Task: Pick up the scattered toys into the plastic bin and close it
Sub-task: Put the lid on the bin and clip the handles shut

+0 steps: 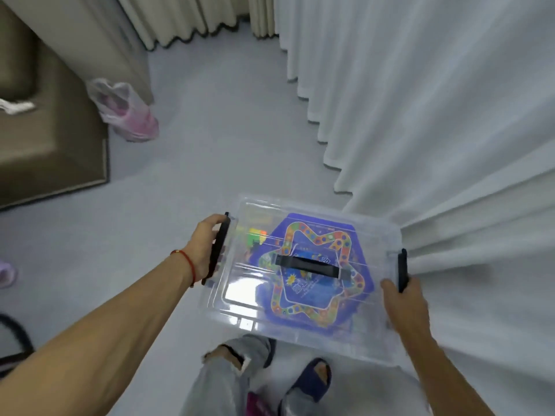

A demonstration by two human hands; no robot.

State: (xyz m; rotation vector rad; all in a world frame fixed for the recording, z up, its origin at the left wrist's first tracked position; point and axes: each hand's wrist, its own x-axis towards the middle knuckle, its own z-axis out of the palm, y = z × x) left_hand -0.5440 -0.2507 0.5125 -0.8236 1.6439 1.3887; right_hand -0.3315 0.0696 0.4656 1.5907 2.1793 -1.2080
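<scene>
Now the lid sits on the clear plastic bin (303, 337); left hand (207, 244) grips the left black latch (216, 249), right hand (405, 307) grips the right latch (402, 270). Next, snap both shut.

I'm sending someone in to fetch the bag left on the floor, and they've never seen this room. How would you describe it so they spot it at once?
Start at the brown sofa on the left side of the room. At its far corner, on the pale floor beside the beige curtain, sits a plastic bag. It is the only thin, see-through bag there, crumpled, with pink things showing through.
</scene>
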